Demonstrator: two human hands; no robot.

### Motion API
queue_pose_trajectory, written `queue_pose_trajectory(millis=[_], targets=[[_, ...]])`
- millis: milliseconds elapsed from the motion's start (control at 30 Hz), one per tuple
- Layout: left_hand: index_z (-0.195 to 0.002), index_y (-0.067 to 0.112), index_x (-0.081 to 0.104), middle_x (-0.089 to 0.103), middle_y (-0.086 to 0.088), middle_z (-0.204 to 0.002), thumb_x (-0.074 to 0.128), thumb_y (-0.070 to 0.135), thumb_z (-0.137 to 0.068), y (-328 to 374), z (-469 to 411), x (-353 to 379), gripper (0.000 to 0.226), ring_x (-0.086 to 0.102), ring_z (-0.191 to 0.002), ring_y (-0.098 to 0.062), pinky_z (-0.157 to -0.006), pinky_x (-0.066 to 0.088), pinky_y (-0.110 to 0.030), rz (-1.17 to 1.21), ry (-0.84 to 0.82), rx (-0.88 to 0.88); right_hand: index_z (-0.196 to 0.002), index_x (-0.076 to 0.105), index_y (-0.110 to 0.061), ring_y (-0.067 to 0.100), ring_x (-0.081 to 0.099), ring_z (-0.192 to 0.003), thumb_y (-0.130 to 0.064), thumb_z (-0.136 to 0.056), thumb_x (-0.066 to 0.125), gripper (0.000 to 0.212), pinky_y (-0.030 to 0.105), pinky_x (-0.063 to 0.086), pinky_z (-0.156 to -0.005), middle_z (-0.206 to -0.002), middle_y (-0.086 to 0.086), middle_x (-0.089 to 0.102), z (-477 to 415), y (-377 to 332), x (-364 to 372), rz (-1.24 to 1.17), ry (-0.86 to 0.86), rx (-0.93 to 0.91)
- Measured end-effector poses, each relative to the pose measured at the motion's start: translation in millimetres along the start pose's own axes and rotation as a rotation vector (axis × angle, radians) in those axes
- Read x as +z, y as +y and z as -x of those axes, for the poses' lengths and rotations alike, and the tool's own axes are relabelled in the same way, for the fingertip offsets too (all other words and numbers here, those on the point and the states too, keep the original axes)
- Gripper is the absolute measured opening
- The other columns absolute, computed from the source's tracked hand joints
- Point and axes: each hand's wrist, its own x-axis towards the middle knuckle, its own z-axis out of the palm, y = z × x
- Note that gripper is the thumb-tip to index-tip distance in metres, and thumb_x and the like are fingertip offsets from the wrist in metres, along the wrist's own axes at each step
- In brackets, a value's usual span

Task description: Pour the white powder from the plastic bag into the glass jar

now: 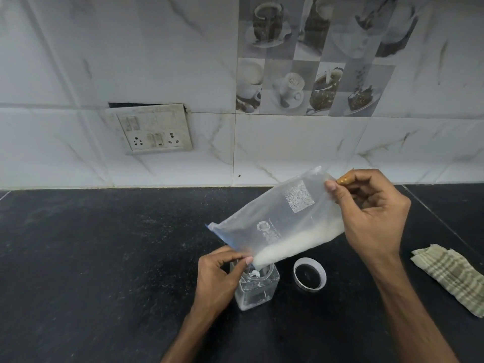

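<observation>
A clear plastic bag (282,216) with a blue zip strip is tilted down to the left over a square glass jar (258,288) standing on the black counter. White powder (298,243) lies along the bag's lower edge and reaches its open corner at the jar's mouth. A little powder sits at the jar's bottom. My left hand (220,273) pinches the bag's open lower corner next to the jar's mouth. My right hand (372,210) grips the bag's raised closed end, higher and to the right.
The jar's round lid (309,274) lies open side up just right of the jar. A folded checked cloth (455,276) lies at the right edge. A tiled wall with a socket panel (152,128) backs the black counter (104,258).
</observation>
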Motion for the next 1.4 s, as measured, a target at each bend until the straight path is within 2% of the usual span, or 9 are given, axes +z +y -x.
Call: queue_pose_trajectory(millis=[133, 333, 433, 567, 700, 833, 1000, 1267, 1400], targets=[[-0.086, 0.026, 0.083, 0.079, 0.016, -0.087, 0.085, 0.002, -0.078, 1.0, 0.8, 0.3, 0.025, 0.074, -0.082, -0.004, -0.075, 0.055, -0.012, 0.002, -0.001, 0.008, -0.094, 0.067, -0.017, 0.0, 0.067, -0.074, -0.015, -0.085, 0.079, 0.014, 0.015, 0.054, -0.069, -0.083, -0.026, 0.069, 0.4, -0.6, 0.6, 0.019, -0.011, -0.002], [-0.085, 0.03, 0.083, 0.079, 0.016, -0.087, 0.085, 0.003, -0.078, 0.4, 1.3, -0.4, 0.028, 0.074, -0.083, -0.004, -0.076, 0.056, -0.014, 0.009, -0.006, -0.007, -0.094, 0.067, -0.014, 0.003, 0.069, -0.074, -0.013, -0.085, 0.078, 0.014, 0.019, 0.056, -0.07, -0.085, -0.009, 0.07, 0.8, -0.5, -1.2, 0.022, 0.004, -0.001], [-0.086, 0.03, 0.083, 0.079, 0.017, -0.087, 0.085, 0.003, -0.078, 0.0, 1.7, 0.5, 0.028, 0.074, -0.082, -0.003, -0.075, 0.055, -0.013, 0.015, -0.006, -0.004, -0.093, 0.067, -0.019, 0.005, 0.069, -0.073, -0.014, -0.086, 0.079, 0.015, 0.02, 0.057, -0.07, -0.084, -0.017, 0.07, 0.3, -1.6, -0.3, 0.014, 0.007, 0.004], [-0.086, 0.032, 0.082, 0.079, 0.018, -0.088, 0.086, 0.003, -0.077, -0.3, 2.6, 1.7, 0.03, 0.074, -0.084, -0.002, -0.075, 0.054, -0.01, 0.014, -0.006, 0.002, -0.094, 0.067, -0.026, 0.0, 0.067, -0.074, -0.018, -0.086, 0.079, 0.017, 0.015, 0.053, -0.07, -0.084, -0.027, 0.069, -1.5, -4.0, 2.2, 0.018, -0.012, -0.02], [-0.088, 0.023, 0.084, 0.079, 0.015, -0.09, 0.085, 0.002, -0.078, -2.2, 4.2, 2.1, 0.023, 0.074, -0.086, -0.003, -0.077, 0.054, -0.012, 0.023, -0.012, -0.028, -0.095, 0.066, -0.029, 0.0, 0.067, -0.074, -0.022, -0.086, 0.079, 0.017, 0.014, 0.053, -0.07, -0.085, -0.027, 0.069, -2.7, -3.0, 1.1, 0.016, -0.03, -0.038], [-0.088, 0.025, 0.083, 0.079, 0.017, -0.091, 0.085, 0.001, -0.078, 0.2, 4.0, 2.0, 0.026, 0.073, -0.087, -0.001, -0.078, 0.054, -0.012, 0.025, -0.014, -0.03, -0.095, 0.067, -0.028, 0.002, 0.068, -0.074, -0.025, -0.086, 0.077, 0.014, 0.017, 0.055, -0.07, -0.085, -0.026, 0.069, -2.9, -2.2, 1.2, 0.007, -0.024, -0.037], [-0.089, 0.019, 0.085, 0.079, 0.014, -0.094, 0.084, 0.002, -0.079, 1.0, 1.5, 0.9, 0.02, 0.074, -0.089, -0.004, -0.08, 0.056, -0.015, 0.027, -0.02, -0.018, -0.095, 0.066, -0.029, 0.001, 0.067, -0.074, -0.025, -0.086, 0.077, 0.015, 0.016, 0.054, -0.069, -0.084, -0.026, 0.069, -3.2, -2.5, 1.5, 0.009, -0.029, -0.036], [-0.087, 0.035, 0.082, 0.079, 0.013, -0.091, 0.085, 0.004, -0.078, 2.7, 1.4, 2.5, 0.032, 0.074, -0.083, -0.007, -0.074, 0.058, -0.02, 0.053, 0.005, -0.043, -0.095, 0.067, -0.021, 0.0, 0.067, -0.075, -0.019, -0.086, 0.079, 0.015, 0.015, 0.054, -0.07, -0.086, -0.027, 0.069, -2.7, 0.1, -1.9, 0.023, -0.037, -0.041], [-0.086, 0.037, 0.081, 0.079, 0.016, -0.091, 0.084, 0.003, -0.078, 4.0, 1.3, 2.4, 0.035, 0.074, -0.083, -0.003, -0.074, 0.057, -0.014, 0.06, 0.014, -0.019, -0.095, 0.066, -0.026, 0.0, 0.067, -0.075, -0.023, -0.086, 0.078, 0.015, 0.015, 0.054, -0.07, -0.085, -0.027, 0.069, -4.3, -1.4, -2.7, 0.018, -0.024, -0.027]])
